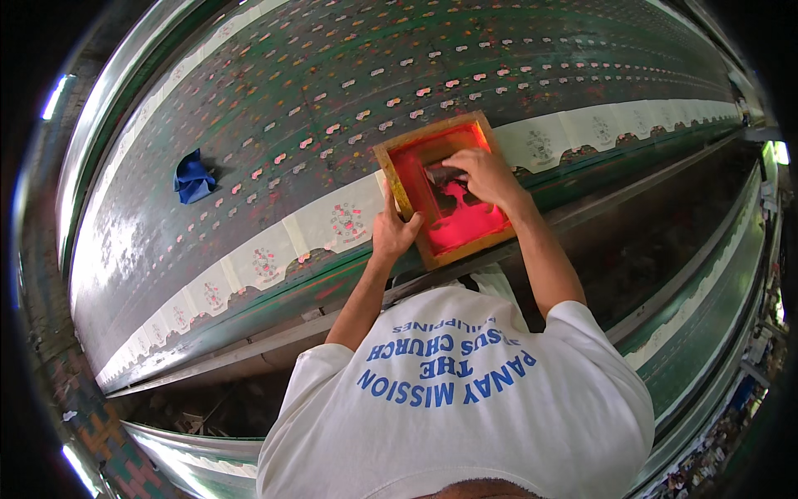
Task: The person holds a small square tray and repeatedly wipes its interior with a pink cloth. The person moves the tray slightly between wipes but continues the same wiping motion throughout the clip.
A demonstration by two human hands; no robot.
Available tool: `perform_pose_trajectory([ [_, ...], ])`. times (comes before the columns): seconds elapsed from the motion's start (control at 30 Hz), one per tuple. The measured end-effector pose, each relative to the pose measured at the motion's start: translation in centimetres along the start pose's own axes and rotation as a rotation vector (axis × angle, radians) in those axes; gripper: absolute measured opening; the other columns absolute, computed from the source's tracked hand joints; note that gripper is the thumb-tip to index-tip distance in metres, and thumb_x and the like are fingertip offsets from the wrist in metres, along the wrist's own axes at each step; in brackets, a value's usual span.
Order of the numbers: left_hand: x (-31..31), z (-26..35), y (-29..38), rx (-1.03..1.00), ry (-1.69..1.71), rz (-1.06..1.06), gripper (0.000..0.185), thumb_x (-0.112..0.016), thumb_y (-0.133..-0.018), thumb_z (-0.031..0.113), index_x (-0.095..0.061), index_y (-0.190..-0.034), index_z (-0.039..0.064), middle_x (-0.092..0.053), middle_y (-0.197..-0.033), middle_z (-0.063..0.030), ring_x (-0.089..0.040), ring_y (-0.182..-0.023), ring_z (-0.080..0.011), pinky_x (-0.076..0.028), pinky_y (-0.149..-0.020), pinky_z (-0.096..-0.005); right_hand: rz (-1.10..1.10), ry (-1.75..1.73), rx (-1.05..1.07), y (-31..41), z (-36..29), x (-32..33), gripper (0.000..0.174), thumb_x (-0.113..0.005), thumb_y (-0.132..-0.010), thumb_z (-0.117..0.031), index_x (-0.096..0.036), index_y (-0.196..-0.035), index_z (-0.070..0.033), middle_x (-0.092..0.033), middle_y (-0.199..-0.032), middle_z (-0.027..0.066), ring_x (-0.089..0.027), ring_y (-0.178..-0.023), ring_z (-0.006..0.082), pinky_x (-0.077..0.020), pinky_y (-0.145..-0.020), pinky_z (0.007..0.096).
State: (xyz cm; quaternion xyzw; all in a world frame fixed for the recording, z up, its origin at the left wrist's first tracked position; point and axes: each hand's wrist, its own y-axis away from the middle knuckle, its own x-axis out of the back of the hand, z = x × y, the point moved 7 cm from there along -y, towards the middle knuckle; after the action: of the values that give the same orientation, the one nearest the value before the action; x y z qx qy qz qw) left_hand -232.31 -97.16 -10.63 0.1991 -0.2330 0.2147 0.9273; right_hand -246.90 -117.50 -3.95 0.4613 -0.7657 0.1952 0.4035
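A wooden screen-printing frame [399,178] lies tilted across a strip of white fabric pieces [312,227] at the near edge of the long table. Bright pink ink [464,227] pools in the frame's near half, with a streak running up to a dark mesh patch. My left hand [396,229] grips the frame's left rail, thumb on the wood and index finger stretched along its outer side. Inside the frame, my right hand [483,178] is closed around a small squeegee [440,174], whose blade is partly hidden by my fingers.
The long dark green table [299,100] bears rows of small printed marks. A crumpled blue cloth [194,178] lies to the left. Fabric pieces with printed figures [539,146] continue right along the edge. Behind me, past a dark gap, runs another long table [704,334].
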Motion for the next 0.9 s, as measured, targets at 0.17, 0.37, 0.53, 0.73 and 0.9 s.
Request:
perform_pose_trajectory([
  [0.17,0.0,0.0,0.3,0.019,0.033,-0.01,0.118,-0.081,-0.091,0.031,-0.012,-0.181,0.0,-0.081,-0.092,-0.0259,-0.081,-0.078,-0.0424,-0.064,-0.073,-0.0495,-0.013,0.028,-0.033,8.4,-2.5,-0.7,0.052,-0.068,-0.09,0.011,-0.08,-0.137,-0.009,-0.078,-0.138,0.0131,-0.072,-0.131,0.0337,-0.0585,-0.113,0.0451],
  [0.37,-0.4,-0.4,0.0,0.027,0.001,-0.026,0.118,-0.082,-0.092,0.032,-0.01,-0.181,0.002,-0.08,-0.088,-0.0252,-0.08,-0.076,-0.0419,-0.063,-0.07,-0.0499,0.031,0.074,-0.054,11.1,-3.2,-0.6,0.056,-0.062,-0.09,0.011,-0.081,-0.138,-0.011,-0.077,-0.139,0.0094,-0.071,-0.132,0.0304,-0.0595,-0.111,0.0424],
  [0.53,0.0,0.1,0.0,0.133,-0.015,-0.082,0.119,-0.081,-0.093,0.032,-0.007,-0.183,0.009,-0.083,-0.093,-0.0244,-0.082,-0.078,-0.0418,-0.065,-0.072,-0.0498,0.053,0.084,-0.004,10.9,-2.8,-0.9,0.048,-0.066,-0.092,0.003,-0.081,-0.135,-0.013,-0.078,-0.137,0.0076,-0.07,-0.131,0.0296,-0.0587,-0.111,0.0426],
  [0.73,-0.2,2.6,0.0,0.124,-0.061,-0.042,0.118,-0.08,-0.093,0.025,-0.006,-0.183,0.01,-0.084,-0.096,-0.0235,-0.083,-0.081,-0.0395,-0.066,-0.075,-0.0482,0.154,0.074,0.1,11.8,-1.4,0.4,0.044,-0.07,-0.089,0.0,-0.082,-0.13,-0.01,-0.078,-0.131,0.0115,-0.071,-0.127,0.0331,-0.057,-0.112,0.0469],
  [0.9,-5.7,7.9,-2.4,0.034,-0.044,-0.017,0.123,-0.084,-0.09,0.024,-0.005,-0.184,0.01,-0.084,-0.099,-0.0236,-0.084,-0.083,-0.0384,-0.067,-0.075,-0.0458,0.217,0.104,0.103,13.5,3.7,6.3,0.044,-0.07,-0.089,0.001,-0.083,-0.13,-0.011,-0.078,-0.13,0.0111,-0.071,-0.127,0.0336,-0.0567,-0.113,0.0471],
])
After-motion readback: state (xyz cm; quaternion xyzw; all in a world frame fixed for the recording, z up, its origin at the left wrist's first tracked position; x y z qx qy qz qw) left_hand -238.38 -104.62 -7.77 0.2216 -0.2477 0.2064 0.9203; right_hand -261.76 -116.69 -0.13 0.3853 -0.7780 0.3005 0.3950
